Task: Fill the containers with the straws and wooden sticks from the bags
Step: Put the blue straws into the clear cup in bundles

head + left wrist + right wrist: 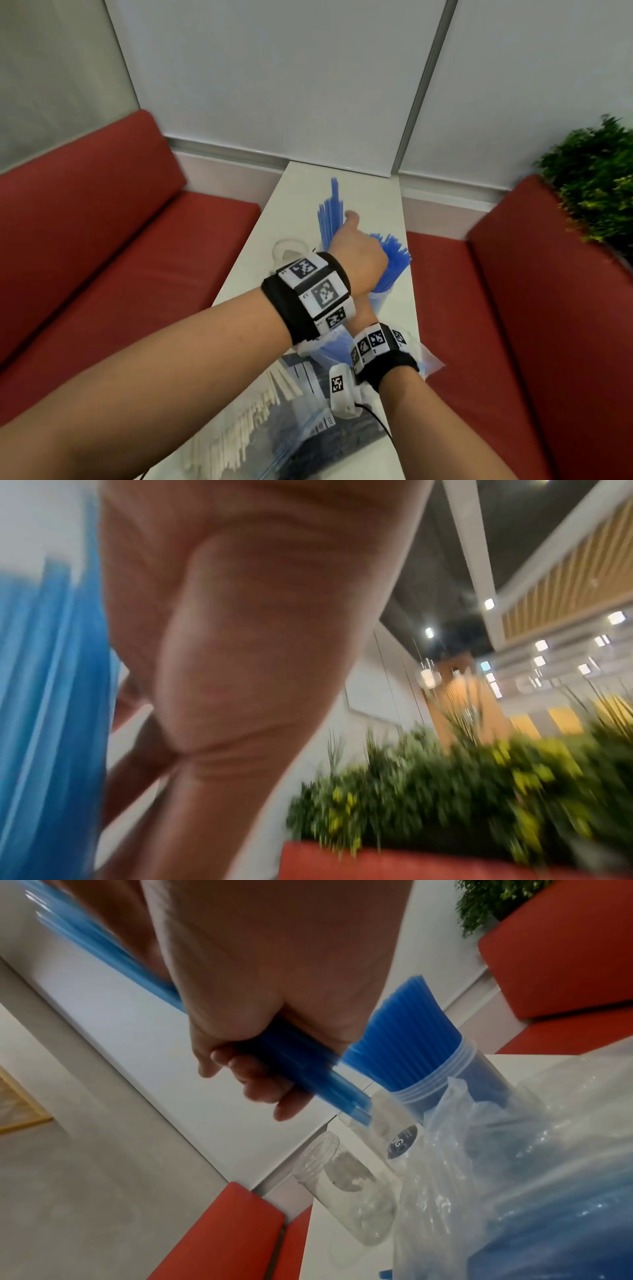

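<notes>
My right hand (pixel 257 1069) grips a bundle of blue straws (pixel 301 1064), with the lower ends just above a clear labelled container (pixel 394 1131). In the head view the bundle (pixel 330 209) stands upright above my left hand (pixel 358 255), which closes around its upper part with the thumb up. My right hand (pixel 363 308) is mostly hidden under my left wrist. Beside them a clear container (pixel 378 301) holds many blue straws (pixel 394 260). An empty clear container (pixel 287 248) stands to the left. A plastic bag of straws (pixel 514 1150) and a bag of wooden sticks (pixel 260 411) lie nearer me.
The narrow white table (pixel 308 185) runs away from me to a white wall. Red benches (pixel 102 257) flank it on both sides, and a green plant (pixel 596 181) stands behind the right one. A black cable (pixel 380 421) trails from my right wrist.
</notes>
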Demonstrator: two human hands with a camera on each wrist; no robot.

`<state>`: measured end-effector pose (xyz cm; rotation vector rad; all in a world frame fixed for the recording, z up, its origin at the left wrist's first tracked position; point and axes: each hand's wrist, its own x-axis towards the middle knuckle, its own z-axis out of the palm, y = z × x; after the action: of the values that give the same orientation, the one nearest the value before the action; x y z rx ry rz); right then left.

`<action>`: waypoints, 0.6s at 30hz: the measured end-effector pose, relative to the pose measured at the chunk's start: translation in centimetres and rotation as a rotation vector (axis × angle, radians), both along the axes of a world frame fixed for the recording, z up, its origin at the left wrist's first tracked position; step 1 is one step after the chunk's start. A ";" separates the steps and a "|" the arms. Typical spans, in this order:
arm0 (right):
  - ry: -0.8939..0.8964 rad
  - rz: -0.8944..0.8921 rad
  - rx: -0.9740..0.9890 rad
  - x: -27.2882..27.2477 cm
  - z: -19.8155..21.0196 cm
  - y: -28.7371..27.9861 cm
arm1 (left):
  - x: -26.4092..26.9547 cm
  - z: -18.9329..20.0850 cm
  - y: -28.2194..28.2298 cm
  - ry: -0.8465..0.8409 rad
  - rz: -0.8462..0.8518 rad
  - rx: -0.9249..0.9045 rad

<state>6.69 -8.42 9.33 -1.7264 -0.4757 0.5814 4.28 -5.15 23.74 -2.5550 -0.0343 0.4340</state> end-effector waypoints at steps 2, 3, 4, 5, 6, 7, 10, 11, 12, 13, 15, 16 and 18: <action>-0.023 -0.036 0.034 -0.3 0.7 -0.3 | -0.5 2.9 0.7 -0.330 -0.203 -0.077; 0.011 -0.077 0.081 -0.6 1.0 -0.4 | -0.6 4.8 1.2 -0.523 -0.248 -0.129; -0.004 -0.093 0.083 -0.9 1.0 -0.7 | -0.4 6.1 2.0 -0.716 -0.273 -0.217; -0.025 -0.092 0.077 -1.0 1.1 -0.7 | -0.6 7.2 2.7 -0.846 -0.242 -0.320; -0.033 -0.081 0.084 -1.1 1.2 -1.0 | -0.6 7.9 3.3 -0.896 -0.206 -0.450; -0.031 -0.069 0.094 -1.3 1.5 -1.2 | -0.7 8.0 3.9 -0.857 -0.148 -0.575; -0.025 -0.053 0.158 -0.7 2.0 -1.1 | -0.8 6.1 4.3 -0.588 -0.007 -0.754; -0.026 -0.059 0.176 -0.5 2.2 -1.0 | -0.9 5.1 4.1 -0.521 -0.001 -0.732; -0.033 -0.054 0.198 -0.4 2.5 -1.0 | -0.8 4.2 3.9 -0.491 -0.025 -0.703; -0.045 -0.049 0.213 -0.3 2.8 -1.1 | -0.7 3.5 3.8 -0.490 -0.054 -0.683; -0.036 -0.038 0.225 0.2 3.1 -1.1 | -0.1 3.0 4.1 -0.571 -0.155 -0.813; -0.031 -0.030 0.224 0.4 3.5 -1.3 | 0.0 2.9 4.4 -0.658 -0.189 -0.983; -0.019 -0.038 0.234 1.0 4.4 -1.6 | 0.0 2.7 5.1 -0.948 -0.167 -1.360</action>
<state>7.70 -10.02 13.76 -1.5156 -0.5024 0.4633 4.28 -0.01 26.49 -3.7064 0.1903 -1.2913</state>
